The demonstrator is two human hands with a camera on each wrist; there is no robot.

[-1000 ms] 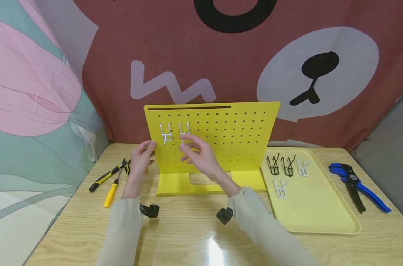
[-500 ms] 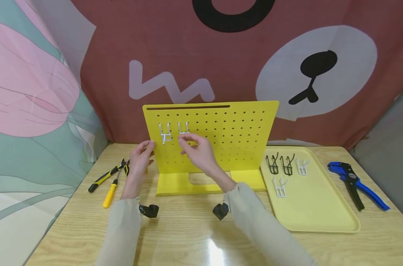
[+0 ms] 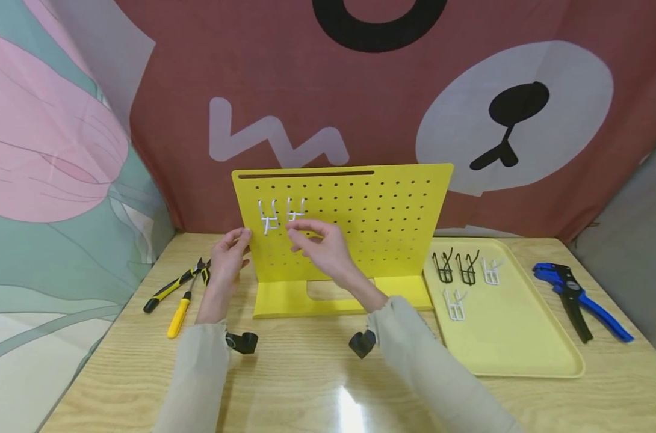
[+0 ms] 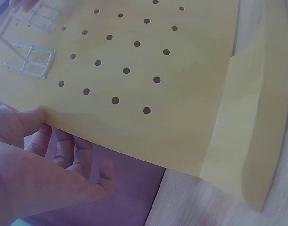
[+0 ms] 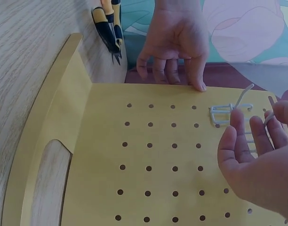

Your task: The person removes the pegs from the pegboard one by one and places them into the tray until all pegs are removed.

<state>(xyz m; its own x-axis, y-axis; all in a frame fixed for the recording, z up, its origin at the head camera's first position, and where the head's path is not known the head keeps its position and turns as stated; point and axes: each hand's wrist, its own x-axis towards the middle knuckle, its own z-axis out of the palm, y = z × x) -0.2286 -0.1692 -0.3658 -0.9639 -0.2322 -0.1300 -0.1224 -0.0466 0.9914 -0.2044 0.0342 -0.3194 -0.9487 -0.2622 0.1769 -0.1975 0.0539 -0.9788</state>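
A yellow pegboard (image 3: 382,219) stands upright on its base. My left hand (image 3: 230,252) grips its left edge, thumb on the front face and the other fingers behind, as the left wrist view shows. One white wire pegboard hook (image 3: 269,222) hangs near the upper left of the board. To its right is a second white hook (image 3: 295,214), set against the holes at the same height. My right hand (image 3: 325,249) pinches this one by its protruding prong (image 5: 269,117); the fingers hide its lower part.
Right of the board, a pale yellow tray (image 3: 517,337) holds two black hooks (image 3: 467,270) and two white hooks (image 3: 455,305). A blue wire stripper (image 3: 582,300) lies beyond it. Diagonal cutters (image 3: 171,291) and a yellow-handled screwdriver (image 3: 180,316) lie to the left.
My right fingers have closed in on the second white hook, and it has shifted slightly left against the board. My left hand has kept its grip on the edge.
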